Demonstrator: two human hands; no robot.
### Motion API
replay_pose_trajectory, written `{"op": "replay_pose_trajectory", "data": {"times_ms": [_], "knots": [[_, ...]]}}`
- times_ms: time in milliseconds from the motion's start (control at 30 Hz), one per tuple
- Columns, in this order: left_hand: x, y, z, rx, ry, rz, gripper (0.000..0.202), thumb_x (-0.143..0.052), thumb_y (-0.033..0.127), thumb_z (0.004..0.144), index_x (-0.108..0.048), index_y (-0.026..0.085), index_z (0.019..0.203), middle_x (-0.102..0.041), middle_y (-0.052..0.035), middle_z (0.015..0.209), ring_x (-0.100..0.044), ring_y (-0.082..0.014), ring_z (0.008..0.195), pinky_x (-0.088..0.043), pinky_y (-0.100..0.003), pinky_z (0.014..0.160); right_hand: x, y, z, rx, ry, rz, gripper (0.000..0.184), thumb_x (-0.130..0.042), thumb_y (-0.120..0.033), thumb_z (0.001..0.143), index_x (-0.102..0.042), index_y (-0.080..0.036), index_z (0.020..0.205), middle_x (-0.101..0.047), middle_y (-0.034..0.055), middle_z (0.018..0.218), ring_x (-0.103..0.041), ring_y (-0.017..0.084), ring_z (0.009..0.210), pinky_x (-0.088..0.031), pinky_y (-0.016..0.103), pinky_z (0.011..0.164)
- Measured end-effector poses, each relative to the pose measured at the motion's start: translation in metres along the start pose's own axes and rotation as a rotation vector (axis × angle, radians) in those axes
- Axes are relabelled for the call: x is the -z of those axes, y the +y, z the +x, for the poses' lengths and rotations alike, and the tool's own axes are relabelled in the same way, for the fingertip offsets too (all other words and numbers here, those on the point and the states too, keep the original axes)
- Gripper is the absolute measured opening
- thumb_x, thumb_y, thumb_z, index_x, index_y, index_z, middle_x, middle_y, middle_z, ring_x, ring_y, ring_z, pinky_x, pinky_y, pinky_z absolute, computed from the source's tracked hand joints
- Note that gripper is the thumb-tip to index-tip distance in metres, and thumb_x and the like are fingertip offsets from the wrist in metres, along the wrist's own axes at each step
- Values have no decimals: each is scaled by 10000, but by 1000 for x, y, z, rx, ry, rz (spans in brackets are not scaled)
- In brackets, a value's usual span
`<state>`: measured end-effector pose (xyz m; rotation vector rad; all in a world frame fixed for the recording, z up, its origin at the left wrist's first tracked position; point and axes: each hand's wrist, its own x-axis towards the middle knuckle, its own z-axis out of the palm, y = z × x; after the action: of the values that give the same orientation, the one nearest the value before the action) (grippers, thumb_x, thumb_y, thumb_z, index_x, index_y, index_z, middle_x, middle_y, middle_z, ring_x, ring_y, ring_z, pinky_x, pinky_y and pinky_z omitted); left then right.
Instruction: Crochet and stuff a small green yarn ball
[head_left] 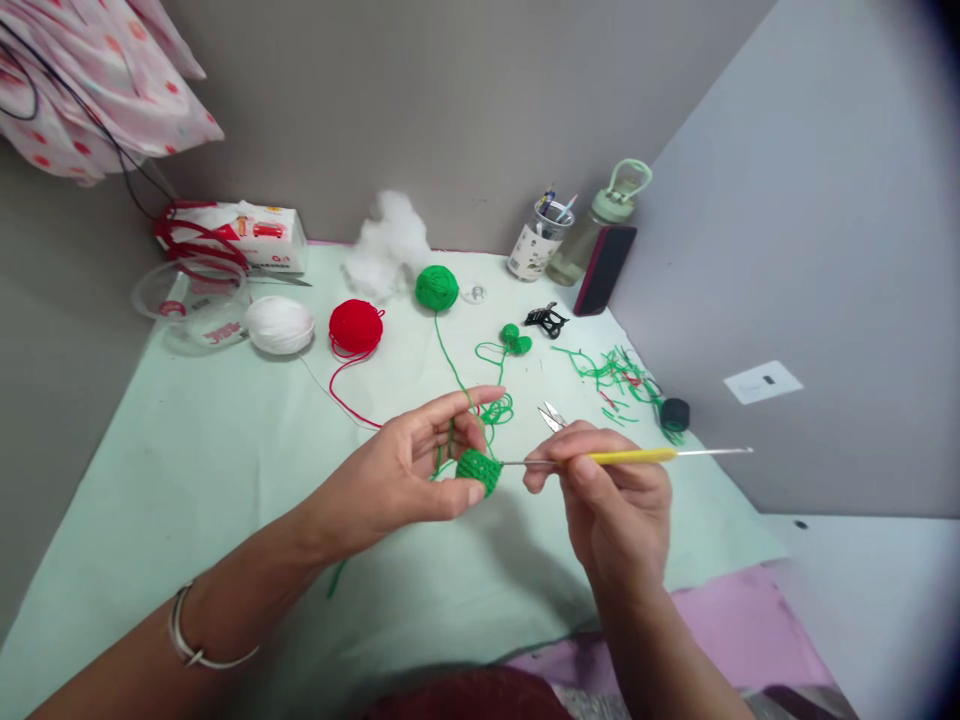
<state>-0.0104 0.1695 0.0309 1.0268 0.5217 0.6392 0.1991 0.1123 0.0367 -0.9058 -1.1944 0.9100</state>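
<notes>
My left hand [420, 455] pinches a small green crochet piece [478, 471] between thumb and fingers, its index finger stretched out with green yarn running over it. That yarn leads back to a green yarn ball [436, 288]. In my right hand [611, 490] is a crochet hook [634, 456] with a yellow handle and metal tips at both ends. The hook's left tip meets the right edge of the green piece. Scissors [553, 416] lie just behind my right hand, partly hidden by it.
Behind my hands lie a red yarn ball [356, 328], a white yarn ball [280, 325], white stuffing [386, 245], small green crochet balls [516, 340], a black hair clip [547, 320] and green yarn scraps [619, 375]. A pen cup [534, 245], bottle [581, 240] and phone [604, 270] stand at the back right.
</notes>
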Motion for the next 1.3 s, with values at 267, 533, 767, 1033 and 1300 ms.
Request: {"op": "replay_pose_trajectory", "data": {"times_ms": [267,533,767,1033,1300], "knots": [[1,12,-5,-7,-2,297,704,-711,126,831,-587,389,1472,-541,3,1018,-566,-176,1047,-471,-328,989,7,-5,0,20,-58,-109,119,-712,-236,957,-827,-243,988,-782,31,787,-720,167,662,-618,325,635],[7,16,-6,43,-84,247,640,-708,186,868,-593,354,1475,-609,-47,1200,-581,-236,1195,-488,-346,983,13,-7,9,-27,-162,-18,105,-720,-246,948,-811,-197,966,-777,59,779,-707,165,612,-593,299,538],[5,1,-1,80,-115,4,612,-658,311,961,-506,345,1553,-648,-57,1268,-580,-256,1250,-390,-430,1127,4,1,10,-56,-125,122,89,-717,-230,948,-802,-210,966,-737,21,773,-714,135,641,-608,264,595],[6,1,0,79,-241,-115,455,-623,298,970,-644,284,1424,-650,-47,1091,-619,-175,913,-469,-358,932,14,-4,14,-22,-152,55,113,-722,-268,944,-793,-188,909,-702,29,683,-683,151,586,-575,270,530],[1,-2,-1,21,-111,9,586,-789,241,859,-646,338,1419,-626,-51,1214,-587,-235,1175,-496,-354,989,-1,3,-1,134,-226,-118,157,-682,-258,981,-815,-274,1064,-785,60,943,-733,194,855,-629,345,722]]}}
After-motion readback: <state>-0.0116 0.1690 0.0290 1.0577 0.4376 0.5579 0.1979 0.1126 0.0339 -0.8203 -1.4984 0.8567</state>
